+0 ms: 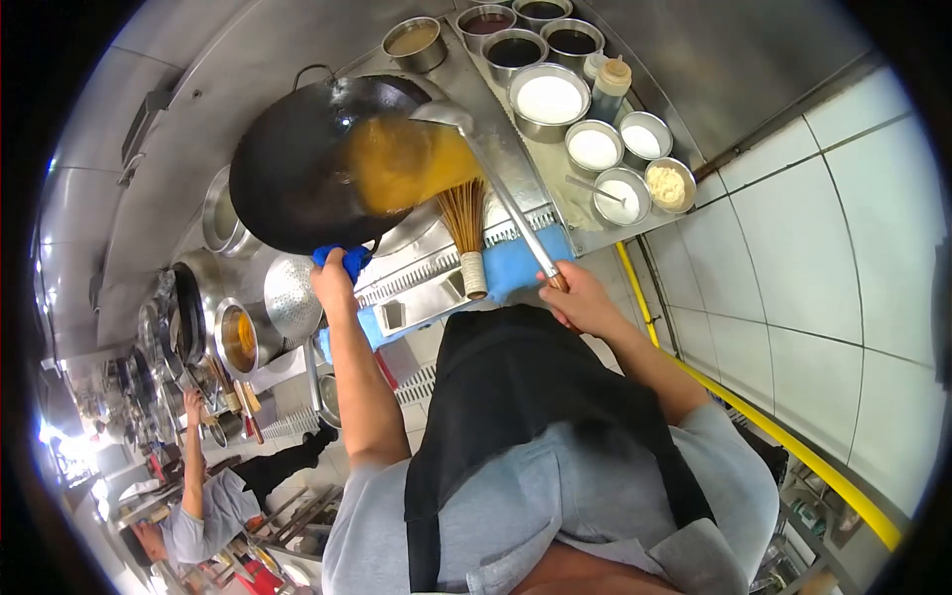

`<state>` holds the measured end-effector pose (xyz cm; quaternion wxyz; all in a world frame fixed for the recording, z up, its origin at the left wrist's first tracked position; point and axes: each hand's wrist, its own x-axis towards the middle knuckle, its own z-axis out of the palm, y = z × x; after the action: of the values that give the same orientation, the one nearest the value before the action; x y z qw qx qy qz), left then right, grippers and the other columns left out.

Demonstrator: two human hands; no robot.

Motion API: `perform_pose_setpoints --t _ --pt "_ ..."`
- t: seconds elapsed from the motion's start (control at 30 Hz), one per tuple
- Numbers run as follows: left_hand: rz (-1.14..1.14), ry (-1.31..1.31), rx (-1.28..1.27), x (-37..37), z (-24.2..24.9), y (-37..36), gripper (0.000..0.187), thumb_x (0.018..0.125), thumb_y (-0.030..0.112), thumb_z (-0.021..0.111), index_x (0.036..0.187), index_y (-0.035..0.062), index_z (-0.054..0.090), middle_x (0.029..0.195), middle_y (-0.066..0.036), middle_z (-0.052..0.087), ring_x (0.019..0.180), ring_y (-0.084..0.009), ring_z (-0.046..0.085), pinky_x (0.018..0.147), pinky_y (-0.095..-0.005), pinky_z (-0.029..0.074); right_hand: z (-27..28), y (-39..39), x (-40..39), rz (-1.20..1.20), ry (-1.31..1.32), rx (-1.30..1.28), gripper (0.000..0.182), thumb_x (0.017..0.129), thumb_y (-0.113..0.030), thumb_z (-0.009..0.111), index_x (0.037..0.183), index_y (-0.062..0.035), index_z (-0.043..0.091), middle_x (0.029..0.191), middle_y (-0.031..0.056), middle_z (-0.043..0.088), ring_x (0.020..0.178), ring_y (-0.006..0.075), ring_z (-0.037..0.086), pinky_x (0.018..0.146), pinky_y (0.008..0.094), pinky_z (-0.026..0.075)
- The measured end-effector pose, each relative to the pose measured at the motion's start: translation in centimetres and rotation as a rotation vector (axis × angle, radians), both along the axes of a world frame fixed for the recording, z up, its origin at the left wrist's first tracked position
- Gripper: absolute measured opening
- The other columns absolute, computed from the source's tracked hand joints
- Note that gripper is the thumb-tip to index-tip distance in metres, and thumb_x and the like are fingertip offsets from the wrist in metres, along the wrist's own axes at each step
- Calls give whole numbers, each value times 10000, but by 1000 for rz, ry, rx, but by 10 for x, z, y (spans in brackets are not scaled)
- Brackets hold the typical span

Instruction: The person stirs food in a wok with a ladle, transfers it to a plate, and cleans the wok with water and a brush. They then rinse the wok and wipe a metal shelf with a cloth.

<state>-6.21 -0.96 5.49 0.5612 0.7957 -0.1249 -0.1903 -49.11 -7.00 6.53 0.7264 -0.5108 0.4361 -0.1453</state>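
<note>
My left hand [334, 286] is closed around a blue cloth [347, 260] at the near ear of a large black wok [283, 174]. The wok is tilted to the right, and yellow-orange liquid [407, 164] spreads over its right side toward the rim. In my right hand [587, 299] is the wooden end of a long metal ladle [508, 203]. Its bowl [443, 114] is over the wok's right rim, beside the liquid. A bamboo wok brush [464, 228] lies between the ladle and the wok, bristles away from me.
Metal bowls of white powder [550, 97] and dark sauces [516, 52] stand at upper right with a squeeze bottle [611, 87]. A perforated strainer [293, 296] and a pot [238, 337] are at left. A yellow pipe [773, 436] runs along the tiled wall. Another person [203, 511] works at lower left.
</note>
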Motion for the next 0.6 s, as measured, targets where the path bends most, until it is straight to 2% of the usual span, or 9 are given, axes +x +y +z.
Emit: perform_pose_setpoints --t 0.03,0.13,0.17,0.2,0.27,0.3,0.4,0.5,0.6 --pt "-13 -100 56 -8 16 -3 323 836 192 673 977 -98 696 878 -137 716 758 -225 666 735 -354 527 -7 -2 7 14 -32 -15 297 945 -157 668 1179 1 580 658 27 550 485 106 523 430 295 407" --pt "-62 -272 96 -10 36 -11 360 847 204 680 1036 -102 690 925 -166 732 817 -251 678 806 -381 528 -11 -7 26 54 -79 -82 270 951 -160 668 1144 3 574 659 27 551 485 111 526 433 302 412" --pt "-111 -351 154 -14 48 -12 384 855 214 670 1078 -98 679 965 -209 737 871 -305 698 856 -407 524 -10 -11 33 81 -98 -140 253 954 -165 668 1117 2 569 659 28 553 484 114 528 434 307 416" --pt "-108 -354 160 -15 51 -11 384 855 214 670 1078 -98 679 965 -209 737 871 -305 698 856 -407 524 -9 -13 41 84 -102 -135 253 954 -165 668 1117 2 569 659 28 553 484 114 528 434 307 416" --pt "-154 -588 138 -14 54 -18 412 854 217 657 1123 -95 665 988 -252 734 922 -374 712 882 -435 523 -3 -21 53 114 -102 -117 211 960 -175 663 1026 -11 548 645 37 551 482 125 533 435 316 418" --pt "-145 -675 176 -14 54 -18 461 851 235 648 1170 -98 639 975 -305 718 954 -456 702 891 -478 525 -6 -22 58 119 -104 -115 211 960 -175 663 1026 -11 548 645 37 551 482 125 533 435 316 418" --pt "-185 -835 275 -21 60 -16 491 848 253 651 1208 -81 623 942 -313 714 902 -486 698 842 -507 541 -14 -25 72 200 -70 -121 222 974 -177 641 1014 -4 507 629 51 548 474 139 534 434 324 421" --pt "-221 -995 301 -24 47 -8 541 837 263 657 1270 -56 591 901 -311 704 818 -502 690 761 -548 550 -16 -22 72 255 24 -223 250 992 -169 604 1070 21 462 622 76 561 470 159 545 441 336 441" --pt "-270 -1097 250 -30 39 0 572 826 254 667 1310 -34 567 880 -305 698 778 -495 688 716 -560 550 -30 -16 66 296 71 -89 293 1002 -173 578 1118 43 416 619 96 577 464 182 561 435 354 461"
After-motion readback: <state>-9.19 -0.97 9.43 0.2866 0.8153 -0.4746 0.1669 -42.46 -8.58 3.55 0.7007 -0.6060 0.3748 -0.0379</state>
